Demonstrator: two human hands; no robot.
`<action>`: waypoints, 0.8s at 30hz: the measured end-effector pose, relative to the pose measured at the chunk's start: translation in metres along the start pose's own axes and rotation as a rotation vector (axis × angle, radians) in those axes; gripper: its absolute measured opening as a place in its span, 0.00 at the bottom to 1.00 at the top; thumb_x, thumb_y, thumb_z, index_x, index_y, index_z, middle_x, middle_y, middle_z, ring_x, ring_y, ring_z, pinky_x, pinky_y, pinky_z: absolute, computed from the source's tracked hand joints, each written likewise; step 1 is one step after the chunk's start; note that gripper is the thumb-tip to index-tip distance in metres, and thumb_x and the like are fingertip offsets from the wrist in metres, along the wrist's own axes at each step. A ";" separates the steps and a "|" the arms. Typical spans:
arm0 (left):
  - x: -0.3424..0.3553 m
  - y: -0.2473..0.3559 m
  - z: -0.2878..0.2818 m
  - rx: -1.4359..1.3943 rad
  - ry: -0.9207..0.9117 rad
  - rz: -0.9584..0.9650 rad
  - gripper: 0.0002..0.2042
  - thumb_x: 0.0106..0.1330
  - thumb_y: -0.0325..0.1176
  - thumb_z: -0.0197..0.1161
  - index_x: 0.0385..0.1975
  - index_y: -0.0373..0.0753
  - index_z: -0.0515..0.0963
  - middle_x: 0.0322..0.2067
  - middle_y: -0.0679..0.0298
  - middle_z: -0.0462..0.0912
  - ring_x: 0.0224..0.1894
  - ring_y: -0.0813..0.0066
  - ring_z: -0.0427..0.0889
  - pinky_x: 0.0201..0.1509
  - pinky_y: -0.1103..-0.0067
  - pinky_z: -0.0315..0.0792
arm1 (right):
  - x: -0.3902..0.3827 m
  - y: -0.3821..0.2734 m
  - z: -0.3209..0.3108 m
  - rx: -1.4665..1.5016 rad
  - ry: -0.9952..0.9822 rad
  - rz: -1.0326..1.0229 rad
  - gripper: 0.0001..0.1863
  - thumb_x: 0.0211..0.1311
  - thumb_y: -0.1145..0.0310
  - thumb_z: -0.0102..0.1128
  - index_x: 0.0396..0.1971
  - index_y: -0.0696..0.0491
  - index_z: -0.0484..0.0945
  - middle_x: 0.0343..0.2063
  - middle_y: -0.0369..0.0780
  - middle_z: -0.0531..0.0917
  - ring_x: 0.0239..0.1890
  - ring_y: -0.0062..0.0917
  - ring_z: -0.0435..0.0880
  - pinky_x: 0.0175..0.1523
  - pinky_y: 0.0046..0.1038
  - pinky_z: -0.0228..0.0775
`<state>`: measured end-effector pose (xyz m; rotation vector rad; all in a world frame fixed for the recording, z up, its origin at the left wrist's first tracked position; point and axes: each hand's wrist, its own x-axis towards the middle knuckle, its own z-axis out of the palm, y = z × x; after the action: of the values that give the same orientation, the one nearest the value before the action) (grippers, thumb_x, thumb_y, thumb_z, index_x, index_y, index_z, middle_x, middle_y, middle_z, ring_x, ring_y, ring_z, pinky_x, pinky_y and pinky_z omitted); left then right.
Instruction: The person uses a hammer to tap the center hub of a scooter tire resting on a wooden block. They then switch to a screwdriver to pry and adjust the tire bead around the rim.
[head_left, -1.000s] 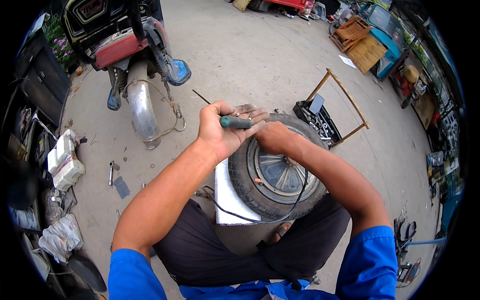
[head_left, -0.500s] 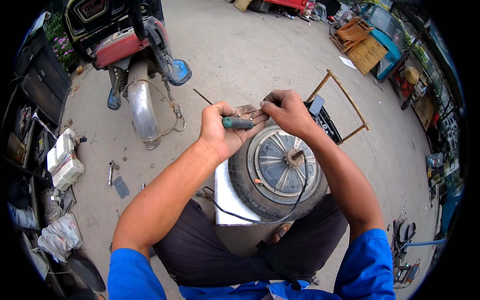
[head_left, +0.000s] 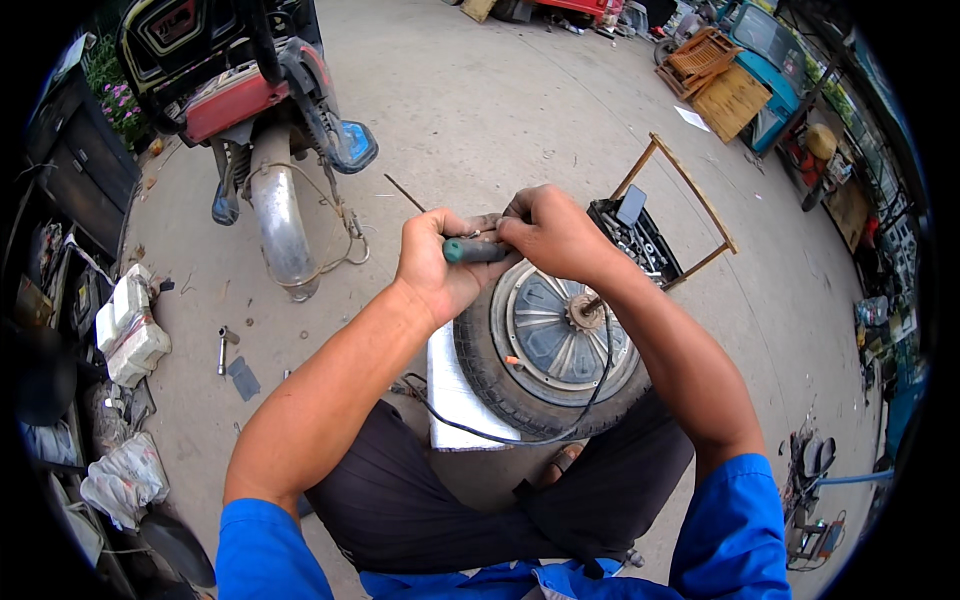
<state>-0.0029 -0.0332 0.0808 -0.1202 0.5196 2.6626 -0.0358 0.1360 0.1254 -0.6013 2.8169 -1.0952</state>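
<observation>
The fingertips of the right hand point(head_left: 550, 235) are hidden from where I stand: they meet the fingers of the left hand point(head_left: 430, 260), and whether they pinch a part I cannot tell. The left hand, palm up, grips one screwdriver point(head_left: 463, 250); its green handle crosses the palm, its thin dark shaft projects beyond the hand, and the middle of its length is covered. A small metallic piece at the left fingers is too small to identify. One wheel point(head_left: 518, 383) is located in front of the person, below the hands, hub face up; the right hand and forearm conceal its far edge and part of the axle point(head_left: 584, 312). The tyre is treaded black rubber; the hub is dull metal, round, with radial ribs. One orange cap point(head_left: 512, 360) sits near the rim. One black cable point(head_left: 500, 437) curves from the axle across one white board point(head_left: 448, 400), mostly covered by the wheel. Beyond the wheel: one black toolbox point(head_left: 655, 262), its metal tools too crowded to count, one phone point(head_left: 632, 205) on it, and one wooden frame point(head_left: 693, 195) beside it. One motorbike point(head_left: 235, 105), cut off above, has a curved, scuffed metal mudguard point(head_left: 282, 220).
</observation>
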 end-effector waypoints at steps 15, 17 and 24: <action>0.002 0.002 -0.005 0.206 0.022 -0.082 0.11 0.61 0.27 0.54 0.41 0.29 0.76 0.40 0.51 0.79 0.40 0.62 0.78 0.58 0.61 0.75 | -0.004 0.014 -0.022 0.577 -0.170 0.103 0.13 0.73 0.64 0.61 0.35 0.61 0.82 0.23 0.34 0.80 0.23 0.15 0.77 0.27 0.21 0.72; 0.003 0.001 -0.006 0.219 0.035 -0.087 0.06 0.64 0.27 0.57 0.37 0.33 0.76 0.36 0.56 0.79 0.36 0.66 0.76 0.52 0.65 0.76 | -0.004 0.014 -0.019 0.593 -0.167 0.094 0.14 0.73 0.63 0.62 0.34 0.59 0.82 0.21 0.32 0.79 0.22 0.14 0.75 0.27 0.20 0.70; 0.006 -0.003 -0.012 0.255 0.009 -0.068 0.04 0.68 0.28 0.61 0.37 0.36 0.76 0.32 0.62 0.76 0.35 0.72 0.75 0.46 0.69 0.74 | -0.004 0.011 -0.016 0.531 -0.155 0.099 0.13 0.72 0.64 0.64 0.33 0.60 0.81 0.21 0.33 0.78 0.21 0.14 0.75 0.24 0.19 0.69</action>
<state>-0.0067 -0.0326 0.0674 -0.0724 0.8367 2.5061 -0.0392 0.1549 0.1302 -0.4614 2.2542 -1.6055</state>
